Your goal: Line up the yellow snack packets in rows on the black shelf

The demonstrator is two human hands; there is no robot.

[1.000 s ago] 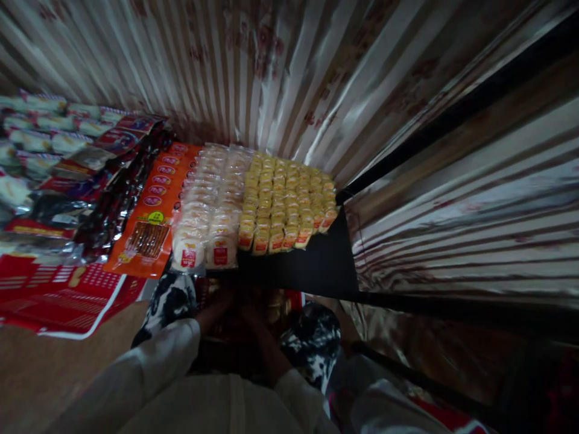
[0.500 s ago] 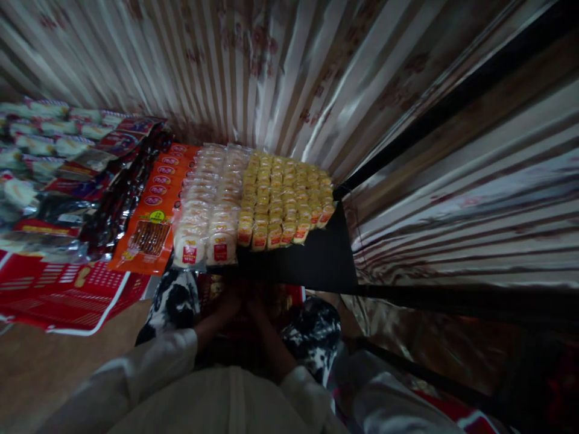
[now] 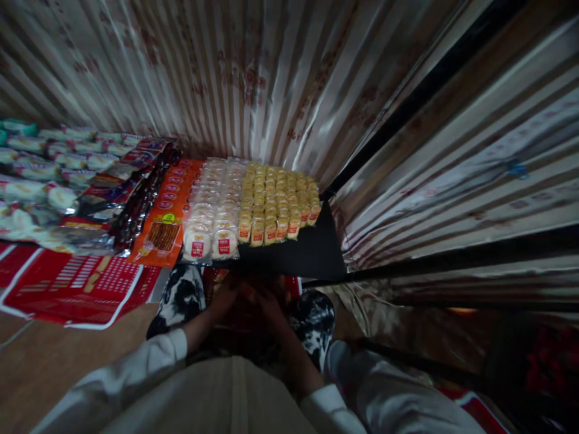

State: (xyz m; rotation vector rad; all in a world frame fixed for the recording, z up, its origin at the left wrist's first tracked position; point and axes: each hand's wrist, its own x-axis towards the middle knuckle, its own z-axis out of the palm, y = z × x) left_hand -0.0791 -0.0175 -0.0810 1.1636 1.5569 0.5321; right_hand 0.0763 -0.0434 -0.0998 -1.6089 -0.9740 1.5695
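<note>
My left hand [image 3: 225, 296] and my right hand [image 3: 268, 300] are low between my knees, just below the front edge of a black tabletop [image 3: 312, 250]. They lie close together in deep shadow, over a dark red item [image 3: 292, 286] with a pale edge. Its kind does not show clearly. My fingers are too dark to make out, and whether they grip anything is hidden. Above them on the tabletop stand rows of yellow-wrapped snack packs [image 3: 278, 205] and clear packs of round white crackers [image 3: 212, 211].
Left of the crackers lie an orange snack bag [image 3: 165, 220], dark glossy packets [image 3: 131, 187] and white-green packets [image 3: 49, 160]. A red bag with white edging [image 3: 85, 286] hangs below the table at left. Pleated curtains [image 3: 253, 78] and a black bar [image 3: 407, 114] enclose the back and right.
My view has shifted slightly, showing more packets at left. My right forearm reaches in at a slightly different angle, and both hands stay low between my knees.
</note>
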